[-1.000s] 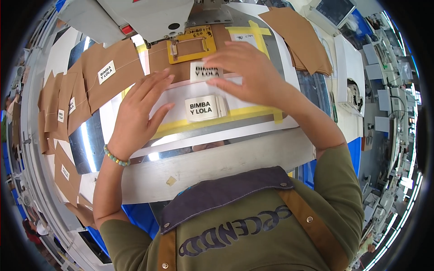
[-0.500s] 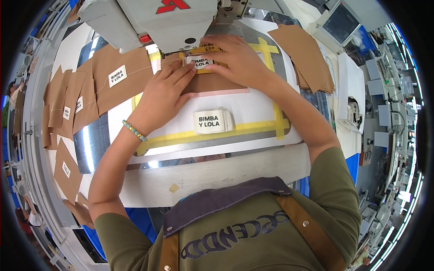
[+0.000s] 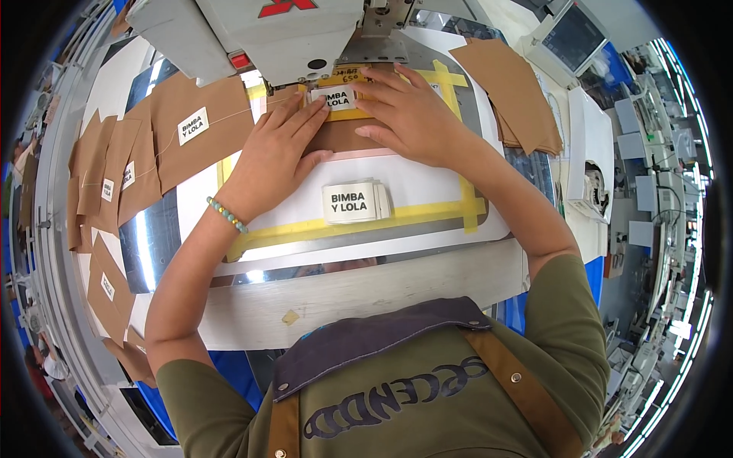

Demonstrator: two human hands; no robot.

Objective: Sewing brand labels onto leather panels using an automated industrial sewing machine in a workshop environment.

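Note:
A white label (image 3: 334, 98) with dark print lies inside a yellow frame (image 3: 359, 114) on a brown fabric piece (image 3: 343, 137), just below the sewing machine head (image 3: 286, 46). My left hand (image 3: 281, 156) lies flat with fingers stretched, the fingertips at the label's left edge. On the other side, my right hand (image 3: 416, 118) is spread, its fingertips at the right side of the frame and its thumb over the brown piece. Neither hand grips anything. A small stack of white labels (image 3: 355, 202) rests on the white sheet (image 3: 290, 210) nearer to me.
Brown pieces (image 3: 172, 153) with labels, joined by thread, trail off to the left. More brown pieces (image 3: 508, 88) are piled at the right. Yellow tape (image 3: 412, 214) borders the white sheet. A monitor (image 3: 573, 42) and an open white box (image 3: 592, 153) stand at the right.
My right hand has drawn back to the right with its fingers spreading, uncovering more of the frame and label. My left hand stays at the label's left side.

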